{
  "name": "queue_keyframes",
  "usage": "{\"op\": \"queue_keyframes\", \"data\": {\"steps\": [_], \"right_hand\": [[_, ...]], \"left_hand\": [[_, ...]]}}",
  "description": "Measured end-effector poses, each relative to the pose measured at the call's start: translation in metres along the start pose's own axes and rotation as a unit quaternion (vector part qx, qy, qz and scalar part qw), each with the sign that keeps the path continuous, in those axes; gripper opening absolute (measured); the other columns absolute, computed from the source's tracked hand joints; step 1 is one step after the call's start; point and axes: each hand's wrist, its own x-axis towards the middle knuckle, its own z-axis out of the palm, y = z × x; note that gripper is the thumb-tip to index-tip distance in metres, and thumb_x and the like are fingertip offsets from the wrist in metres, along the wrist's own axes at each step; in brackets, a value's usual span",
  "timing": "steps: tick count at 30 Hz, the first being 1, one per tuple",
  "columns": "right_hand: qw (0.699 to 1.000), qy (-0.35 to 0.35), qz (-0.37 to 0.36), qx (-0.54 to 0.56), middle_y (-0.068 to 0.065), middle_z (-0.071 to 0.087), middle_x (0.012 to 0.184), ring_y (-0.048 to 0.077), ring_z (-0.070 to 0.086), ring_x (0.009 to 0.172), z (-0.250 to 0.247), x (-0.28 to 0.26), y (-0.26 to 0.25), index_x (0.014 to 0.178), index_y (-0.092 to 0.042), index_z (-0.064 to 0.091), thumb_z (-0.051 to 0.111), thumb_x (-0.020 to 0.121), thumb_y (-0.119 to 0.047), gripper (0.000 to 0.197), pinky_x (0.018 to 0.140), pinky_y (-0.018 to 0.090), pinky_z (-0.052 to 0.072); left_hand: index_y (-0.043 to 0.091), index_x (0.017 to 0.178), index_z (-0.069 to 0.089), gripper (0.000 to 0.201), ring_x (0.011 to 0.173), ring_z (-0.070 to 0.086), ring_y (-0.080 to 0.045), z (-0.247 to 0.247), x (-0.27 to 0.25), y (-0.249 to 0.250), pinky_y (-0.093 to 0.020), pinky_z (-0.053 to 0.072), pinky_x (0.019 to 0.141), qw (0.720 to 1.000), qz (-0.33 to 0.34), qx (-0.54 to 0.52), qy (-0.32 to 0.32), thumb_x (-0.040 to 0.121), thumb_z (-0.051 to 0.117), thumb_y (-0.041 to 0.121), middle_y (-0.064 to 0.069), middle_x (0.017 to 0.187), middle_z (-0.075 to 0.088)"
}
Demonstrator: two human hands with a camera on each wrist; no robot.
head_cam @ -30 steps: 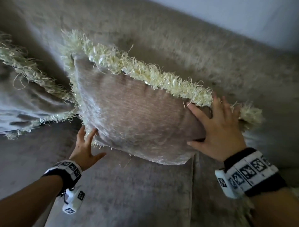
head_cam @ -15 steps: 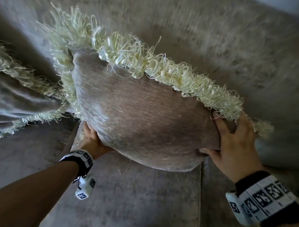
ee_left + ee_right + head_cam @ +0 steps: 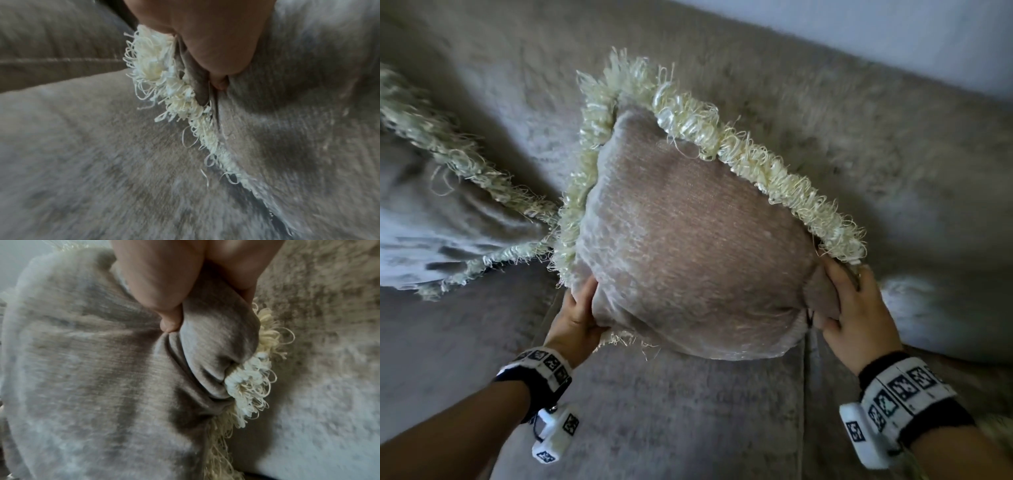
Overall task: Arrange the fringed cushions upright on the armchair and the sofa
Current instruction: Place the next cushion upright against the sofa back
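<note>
Head view: fringed cushion [image 3: 688, 246] held between both hands over the sofa [image 3: 671, 411] seat, tilted, one corner pointing up toward the backrest, cream fringe [image 3: 756, 164] running along the top edges. Left hand [image 3: 577, 317] clamped on the lower left corner, thumb across the front fabric, remaining fingers tucked behind and out of sight. Right hand [image 3: 854, 313] pinching the bunched right corner, thumb on the front, fingers wrapped round the back. Bottom edge of the cushion low over the seat near the seam between two seat pads; touching or just clear, impossible to tell. Second cushion [image 3: 441, 219] slumped at far left against the backrest, cut off by the frame edge, only a part of its fringe showing. Pale wall [image 3: 893, 31] at the top right. Marker-printed wristbands [image 3: 904, 394] on both wrists.

Left wrist view: mostly blur; thumb base filling the top, one fingertip [image 3: 220, 84] pressed into a fold beside the fringe, other fingers hidden.

Right wrist view: thumb tip [image 3: 168, 324] dug into the fabric, a puckered wad of cloth squeezed against the fingers [image 3: 244, 272], fringe loops spilling out on the right; fingertips concealed behind the wad.
</note>
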Motion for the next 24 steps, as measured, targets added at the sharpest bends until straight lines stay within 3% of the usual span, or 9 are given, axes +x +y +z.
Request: {"op": "queue_keyframes", "data": {"steps": [4, 8, 10, 13, 16, 21, 24], "right_hand": [[0.999, 0.002, 0.046, 0.016, 0.029, 0.036, 0.135, 0.051, 0.046, 0.115, -0.021, -0.024, 0.005, 0.146, -0.017, 0.038, 0.067, 0.069, 0.006, 0.086, 0.091, 0.057, 0.046], [0.997, 0.020, 0.069, 0.028, 0.029, 0.035, 0.135, 0.051, 0.042, 0.120, -0.042, -0.035, 0.010, 0.148, -0.012, 0.032, 0.070, 0.072, 0.007, 0.088, 0.097, 0.058, 0.043], [0.995, 0.030, 0.083, 0.039, 0.028, 0.034, 0.137, 0.050, 0.039, 0.124, -0.049, -0.034, 0.008, 0.150, -0.012, 0.028, 0.068, 0.076, 0.007, 0.086, 0.100, 0.056, 0.040], [0.991, 0.035, 0.109, 0.068, 0.025, 0.030, 0.143, 0.045, 0.035, 0.130, -0.048, -0.032, 0.000, 0.152, -0.015, 0.022, 0.066, 0.082, 0.001, 0.084, 0.104, 0.051, 0.036], [0.990, 0.045, 0.110, 0.076, 0.028, 0.032, 0.142, 0.045, 0.036, 0.127, -0.031, -0.027, 0.000, 0.151, -0.013, 0.024, 0.065, 0.081, 0.004, 0.084, 0.104, 0.050, 0.036], [0.991, -0.001, 0.127, 0.044, 0.030, 0.040, 0.129, 0.047, 0.041, 0.115, 0.021, -0.022, 0.010, 0.151, -0.013, 0.027, 0.064, 0.081, 0.001, 0.080, 0.094, 0.052, 0.042], [0.989, -0.007, 0.147, 0.025, 0.028, 0.039, 0.130, 0.046, 0.040, 0.115, 0.047, -0.025, 0.011, 0.151, -0.015, 0.026, 0.065, 0.079, -0.002, 0.082, 0.089, 0.055, 0.046]], "left_hand": [[0.045, 0.145, 0.018, 0.124, 0.094, 0.059, -0.056, -0.057, -0.001, 0.039, -0.057, 0.053, 0.070, 0.995, 0.073, 0.067, -0.006, 0.054, 0.090, 0.002, -0.033, 0.116, 0.049], [0.053, 0.147, 0.010, 0.127, 0.084, 0.059, -0.053, -0.117, 0.022, 0.074, -0.058, 0.054, 0.064, 0.980, 0.142, 0.139, -0.001, 0.059, 0.086, 0.002, -0.030, 0.108, 0.049], [0.049, 0.148, 0.014, 0.118, 0.079, 0.059, -0.048, -0.145, 0.033, 0.095, -0.053, 0.054, 0.059, 0.969, 0.167, 0.180, 0.014, 0.064, 0.081, 0.002, -0.025, 0.107, 0.047], [0.035, 0.145, 0.032, 0.092, 0.064, 0.053, -0.040, -0.175, 0.041, 0.123, -0.046, 0.049, 0.049, 0.949, 0.205, 0.233, 0.052, 0.068, 0.070, 0.001, -0.015, 0.099, 0.041], [0.034, 0.142, 0.036, 0.093, 0.060, 0.050, -0.037, -0.179, 0.047, 0.125, -0.044, 0.046, 0.046, 0.947, 0.190, 0.258, 0.040, 0.067, 0.072, -0.005, -0.017, 0.097, 0.041], [0.050, 0.148, 0.011, 0.119, 0.063, 0.042, -0.024, -0.143, 0.050, 0.084, -0.035, 0.043, 0.044, 0.955, 0.145, 0.255, -0.038, 0.065, 0.072, -0.009, -0.015, 0.094, 0.043], [0.049, 0.148, 0.008, 0.120, 0.067, 0.041, -0.024, -0.122, 0.048, 0.065, -0.033, 0.039, 0.045, 0.960, 0.120, 0.252, -0.022, 0.066, 0.072, -0.012, -0.016, 0.095, 0.045]]}}
